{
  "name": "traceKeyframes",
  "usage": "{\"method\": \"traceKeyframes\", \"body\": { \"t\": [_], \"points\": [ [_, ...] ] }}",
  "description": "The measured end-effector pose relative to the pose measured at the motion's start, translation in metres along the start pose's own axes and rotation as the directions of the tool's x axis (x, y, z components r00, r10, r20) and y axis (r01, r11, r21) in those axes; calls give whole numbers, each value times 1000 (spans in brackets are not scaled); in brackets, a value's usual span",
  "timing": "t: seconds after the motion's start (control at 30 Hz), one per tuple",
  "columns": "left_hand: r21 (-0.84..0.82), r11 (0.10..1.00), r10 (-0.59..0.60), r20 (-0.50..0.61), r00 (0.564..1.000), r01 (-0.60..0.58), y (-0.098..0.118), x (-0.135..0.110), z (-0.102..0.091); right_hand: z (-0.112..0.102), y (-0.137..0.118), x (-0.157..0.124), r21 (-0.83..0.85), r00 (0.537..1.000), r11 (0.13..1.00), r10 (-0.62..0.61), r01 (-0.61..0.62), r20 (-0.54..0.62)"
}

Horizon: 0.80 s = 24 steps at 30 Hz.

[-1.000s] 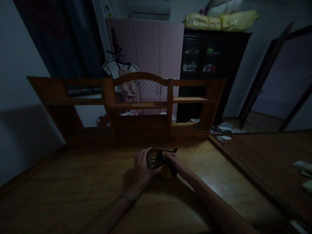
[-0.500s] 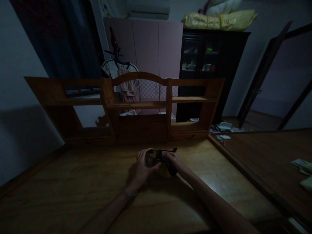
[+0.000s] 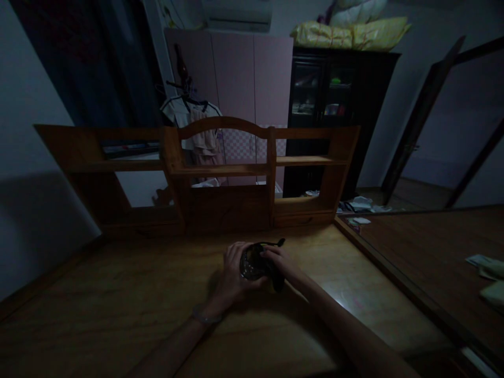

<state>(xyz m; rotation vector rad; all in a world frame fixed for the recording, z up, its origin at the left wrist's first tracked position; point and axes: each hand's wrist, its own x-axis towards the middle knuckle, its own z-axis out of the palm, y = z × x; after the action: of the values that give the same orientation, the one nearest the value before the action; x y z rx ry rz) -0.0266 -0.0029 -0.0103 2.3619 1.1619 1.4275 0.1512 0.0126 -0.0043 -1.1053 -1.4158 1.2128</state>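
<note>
Reference: I take the wooden shelf unit (image 3: 226, 207) at the back of the desk top (image 3: 118, 294) as landmark.
Left hand (image 3: 232, 273): in front of the shelf unit's middle section; I see its fingers curled round a round glassy object (image 3: 248, 266), thumb below.
Round glassy object: between both hands, just above the desk top; too dark for me to identify.
Dark cloth (image 3: 276, 281): hangs at the object's right side, one end sticking up toward the shelf unit.
Right hand (image 3: 282, 262): fingers bent, pressing the dark cloth onto the object.
Papers (image 3: 486, 265): far right of the shelf unit, well apart.
</note>
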Motion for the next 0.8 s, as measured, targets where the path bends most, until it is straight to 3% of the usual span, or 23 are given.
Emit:
{"method": "traceKeyframes", "body": {
  "t": [0.13,0.33,0.57,0.67,0.8],
  "points": [
    [8,1000,-3,15,1000,2,-1,1,0,1,0,-1,-58,999,997,-45,45,2],
    [-15,999,-39,61,997,40,-3,1,0,-3,-15,-12,-272,965,926,-244,262,99],
    [4,1000,-17,44,999,17,1,0,-1,-10,-22,-18,-266,971,934,-237,239,40],
    [46,998,29,32,999,-30,2,-1,-3,-7,-20,-14,-215,967,943,-238,253,93],
    [123,976,172,56,983,-178,6,-2,-6,-5,-18,-11,-228,948,923,-283,311,149]
  ]
}}
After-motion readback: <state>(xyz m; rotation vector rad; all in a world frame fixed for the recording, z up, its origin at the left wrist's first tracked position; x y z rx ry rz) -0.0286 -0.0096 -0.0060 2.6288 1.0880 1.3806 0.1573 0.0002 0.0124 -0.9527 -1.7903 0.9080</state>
